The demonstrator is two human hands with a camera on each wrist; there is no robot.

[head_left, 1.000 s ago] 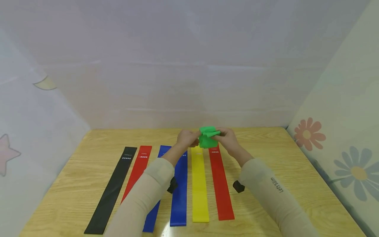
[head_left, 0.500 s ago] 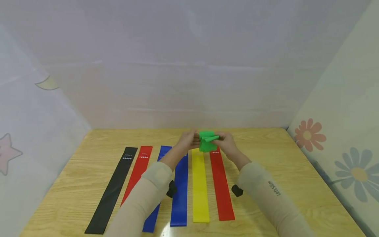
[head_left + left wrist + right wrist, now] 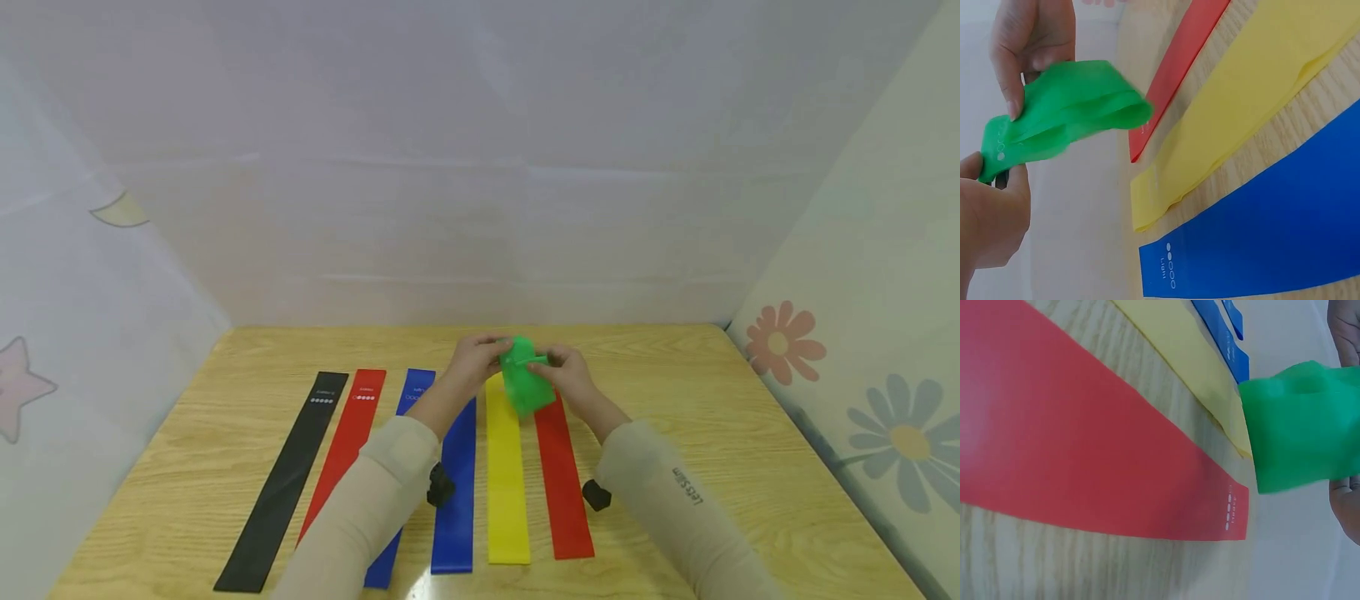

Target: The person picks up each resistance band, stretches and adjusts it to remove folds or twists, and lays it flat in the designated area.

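My left hand (image 3: 474, 360) and right hand (image 3: 564, 375) pinching a folded green band (image 3: 523, 383) between them, frame centre, above the yellow band (image 3: 507, 475), wooden table (image 3: 750, 467) beneath

Bare hands; long beige sleeves (image 3: 375, 500), small dark lettering on right sleeve (image 3: 686, 486); black wrist-mounted units (image 3: 597, 495).
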